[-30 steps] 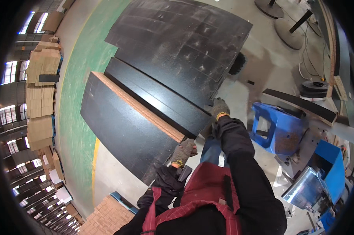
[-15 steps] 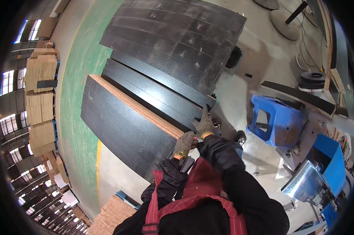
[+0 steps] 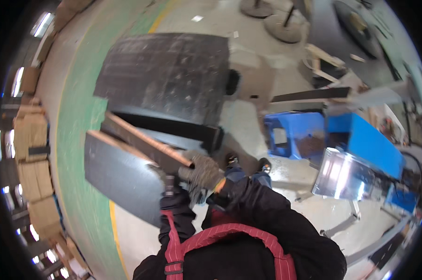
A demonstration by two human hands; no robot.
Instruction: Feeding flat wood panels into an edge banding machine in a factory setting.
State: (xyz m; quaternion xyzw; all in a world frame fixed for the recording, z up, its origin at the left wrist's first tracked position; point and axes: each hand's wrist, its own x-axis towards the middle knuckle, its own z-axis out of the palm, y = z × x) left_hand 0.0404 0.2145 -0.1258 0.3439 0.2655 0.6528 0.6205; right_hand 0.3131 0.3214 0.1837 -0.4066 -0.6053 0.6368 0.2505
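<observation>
Black board (image 3: 148, 148), tilted: our right hand (image 3: 204, 171) curled round its near end, our left hand (image 3: 168, 173) too blurred to tell, handling apparently wanting steady support.

Gloved right hand (image 3: 204, 171) smeared by motion, finger detail indistinct at the narrow board (image 3: 143, 136), left hand hidden or lost in blur past dark sleeve (image 3: 177, 210), round-based stand (image 3: 256, 8) cut off at top

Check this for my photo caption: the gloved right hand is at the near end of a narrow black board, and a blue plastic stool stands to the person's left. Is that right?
Not quite: the head view shows the blue plastic stool to the person's right. The gloved right hand is at the near end of the narrow black board.
</observation>
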